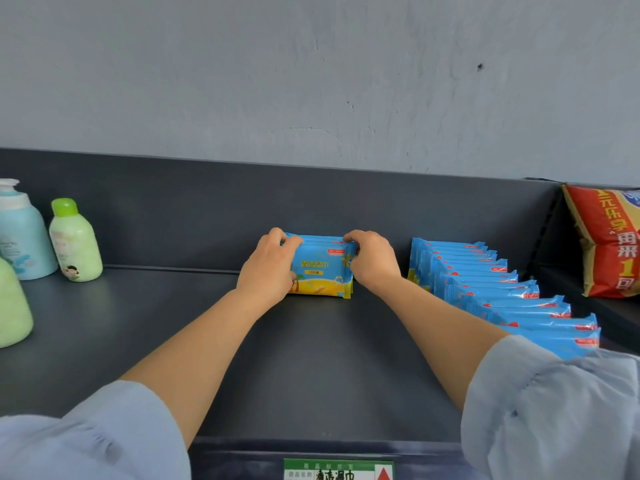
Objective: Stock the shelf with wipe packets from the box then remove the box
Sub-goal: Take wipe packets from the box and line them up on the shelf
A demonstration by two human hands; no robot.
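My left hand (pixel 266 268) and right hand (pixel 372 259) clasp one upright bunch of wipe packets (pixel 322 271) against the shelf's (pixel 311 358) back wall, three bottles (pixel 74 240) well left, one packet row (pixel 485 282) near right, open shelf in front.

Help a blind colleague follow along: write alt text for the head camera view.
The left hand and right hand grip a stack of blue-and-yellow wipe packets standing upright near the back of a dark shelf. A row of packets stands to the right; lotion bottles sit left, a red bag far right.
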